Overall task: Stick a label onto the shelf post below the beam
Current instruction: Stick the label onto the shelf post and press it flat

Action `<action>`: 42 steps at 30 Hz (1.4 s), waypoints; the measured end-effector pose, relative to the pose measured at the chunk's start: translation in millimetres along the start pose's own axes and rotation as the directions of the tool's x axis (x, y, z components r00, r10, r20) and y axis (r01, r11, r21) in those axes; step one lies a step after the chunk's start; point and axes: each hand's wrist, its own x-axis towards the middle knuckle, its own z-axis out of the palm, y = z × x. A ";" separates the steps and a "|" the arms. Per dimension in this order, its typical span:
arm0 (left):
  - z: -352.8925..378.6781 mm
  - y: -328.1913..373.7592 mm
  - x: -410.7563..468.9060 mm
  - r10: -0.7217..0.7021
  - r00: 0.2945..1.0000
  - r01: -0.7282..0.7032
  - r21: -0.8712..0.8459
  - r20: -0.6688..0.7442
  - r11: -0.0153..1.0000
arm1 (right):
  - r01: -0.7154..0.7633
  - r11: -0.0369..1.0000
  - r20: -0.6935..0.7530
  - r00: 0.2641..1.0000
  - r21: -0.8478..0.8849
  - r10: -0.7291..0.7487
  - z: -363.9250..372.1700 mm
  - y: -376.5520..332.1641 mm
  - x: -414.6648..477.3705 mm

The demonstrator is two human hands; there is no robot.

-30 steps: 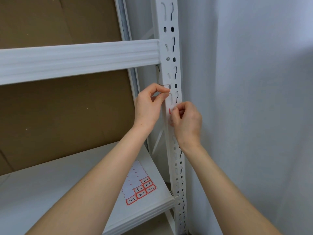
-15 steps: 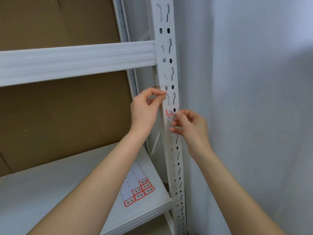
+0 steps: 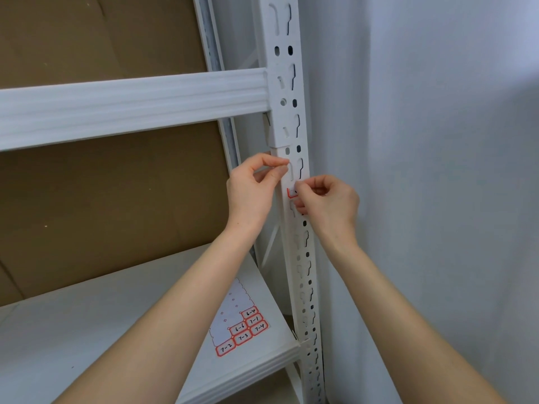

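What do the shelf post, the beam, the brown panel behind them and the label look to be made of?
Shelf post: likely steel with a matte white coating; the sign is its crisp punched slots.
Beam: seemingly the same white-coated metal, folded into ribs.
Brown panel: probably cardboard or fibreboard; it is dull brown with creases.
Label: apparently a paper sticker, white with a red border.

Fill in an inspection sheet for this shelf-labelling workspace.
Surface: white shelf board, carrying one sheet.
Job's things: red-bordered white label against the white slotted metal post, below the white ribbed beam.
Clutter: backing sheet of red-bordered numbered labels lying on the board.
Fingers: left hand pinches the post's left edge; right hand pinches the label.
Cables: nothing seen.
Surroundings: brown cardboard panel behind; pale wall at right.
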 end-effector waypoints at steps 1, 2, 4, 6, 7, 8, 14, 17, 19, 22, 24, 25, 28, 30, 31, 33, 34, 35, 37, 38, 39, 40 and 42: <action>0.1 -0.2 0.0 0.000 1.000 0.000 -0.003 -0.002 1.000 | 0.003 1.000 0.002 1.000 -0.013 -0.003 -0.2 -0.2 0.7; 0.4 -0.3 -0.1 0.002 1.000 -0.002 -0.003 -0.006 1.000 | 0.008 1.000 0.003 1.000 -0.029 -0.008 0.0 -0.2 1.8; 0.8 -1.2 0.6 0.005 1.000 -0.005 0.003 -0.017 1.000 | 0.019 0.998 0.008 1.000 -0.064 -0.018 1.7 -0.6 3.4; 1.2 -2.1 1.3 0.005 1.000 -0.005 0.012 -0.021 1.000 | 0.024 0.996 0.004 1.000 -0.086 -0.024 3.1 -0.8 4.2; 1.2 -2.6 1.5 0.005 1.000 -0.005 0.014 -0.021 1.000 | 0.017 0.996 0.004 1.000 -0.084 -0.016 2.5 -0.5 4.5; 1.0 -2.8 1.7 0.004 1.000 -0.004 0.011 -0.020 1.000 | 0.000 0.998 0.011 1.000 -0.067 0.000 1.1 0.2 4.6; 0.6 -1.6 1.4 -0.002 1.000 0.002 0.007 -0.014 1.000 | -0.036 0.999 0.047 0.998 0.007 0.035 -3.1 0.1 2.2; 1.5 -1.3 1.4 -0.001 1.000 0.001 0.002 -0.028 1.000 | -0.014 0.999 0.029 0.999 -0.031 0.015 1.6 -0.3 2.7; 1.8 -2.0 1.3 0.002 0.999 -0.001 0.010 -0.038 1.000 | 0.003 0.999 0.019 1.000 -0.052 -0.002 2.7 -0.1 2.4; 1.9 -2.2 1.1 0.005 1.000 -0.005 0.019 -0.029 1.000 | -0.017 1.000 0.018 1.000 -0.016 0.017 -1.3 0.5 1.6; 1.5 -1.1 1.4 0.003 1.000 -0.003 0.019 -0.017 1.000 | -0.060 0.995 0.050 0.997 0.080 0.056 -5.6 1.7 0.7; 1.1 -0.6 1.9 0.004 1.000 -0.004 0.017 -0.012 1.000 | -0.071 0.991 0.064 0.996 0.109 0.064 -6.7 2.2 0.5; 0.6 -0.3 2.0 0.011 1.000 -0.011 0.009 -0.010 1.000 | -0.061 0.994 0.060 0.997 0.089 0.056 -4.8 2.0 0.0; 0.6 -0.9 1.9 0.008 1.000 -0.008 0.007 -0.010 1.000 | -0.036 0.999 0.036 0.999 0.024 0.035 -1.1 0.8 0.6; 0.5 -1.2 2.0 0.006 1.000 -0.006 0.005 -0.011 1.000 | -0.022 1.000 0.030 0.999 -0.004 0.022 0.6 0.0 1.1; 0.6 -1.7 2.6 0.007 1.000 -0.006 0.006 -0.017 1.000 | 0.000 0.999 0.026 1.000 -0.041 0.001 1.9 -0.9 3.0; 0.6 -1.8 2.5 0.008 1.000 -0.008 0.009 -0.017 1.000 | 0.000 0.999 0.025 1.000 -0.042 0.001 1.3 -0.8 3.8; 0.6 -1.7 2.5 0.010 1.000 -0.010 0.010 -0.014 1.000 | -0.005 1.000 0.029 1.000 -0.029 0.006 -0.5 -0.6 3.7; 0.1 -1.0 1.6 0.009 1.000 -0.009 0.011 -0.007 1.000 | -0.011 1.000 0.050 0.999 0.028 0.009 -4.7 2.3 1.1; -0.1 -0.6 1.4 0.009 1.000 -0.009 0.012 -0.003 1.000 | 0.007 0.999 0.058 0.998 0.054 -0.010 -6.0 5.4 -0.8; -0.3 -0.5 1.6 0.008 1.000 -0.008 0.011 0.000 1.000 | 0.043 0.997 0.059 0.997 0.061 -0.047 -6.4 9.4 -3.0; -0.1 -0.6 1.8 0.007 1.000 -0.007 0.009 0.000 1.000 | 0.089 0.995 0.052 0.994 0.046 -0.091 -6.1 14.2 -5.0; 0.6 -1.1 1.6 0.009 1.000 -0.009 0.002 -0.005 1.000 | 0.174 0.985 0.013 0.985 -0.001 -0.174 -4.6 22.1 -9.3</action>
